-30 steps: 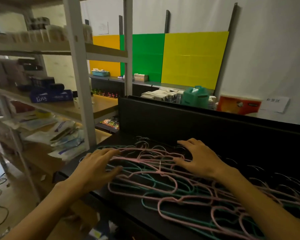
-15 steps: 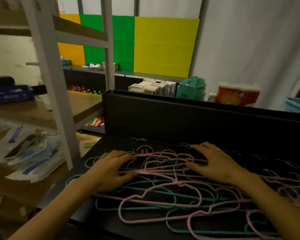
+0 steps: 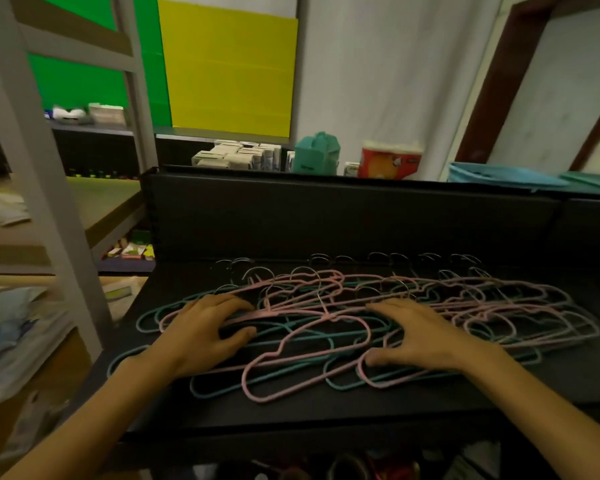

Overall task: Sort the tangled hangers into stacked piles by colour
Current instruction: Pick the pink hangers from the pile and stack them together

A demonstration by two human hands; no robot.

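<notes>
Because the pink hangers (image 3: 326, 318) and teal hangers (image 3: 291, 367) lie interlocked across the black worktop (image 3: 551, 379), light, springy and snag-prone, each hand, left hand (image 3: 201, 336) at nine o'clock, right hand (image 3: 426, 339) at three, rests flat, grip wide, best taking one shoulder.

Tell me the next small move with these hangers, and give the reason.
Probably pinch the top pink hanger with the right hand and lift it slowly while the left hand presses the teal hangers down. Both hands lie flat on one mixed heap on the black table, pink and teal wires cross, and no separate pile exists yet.
</notes>
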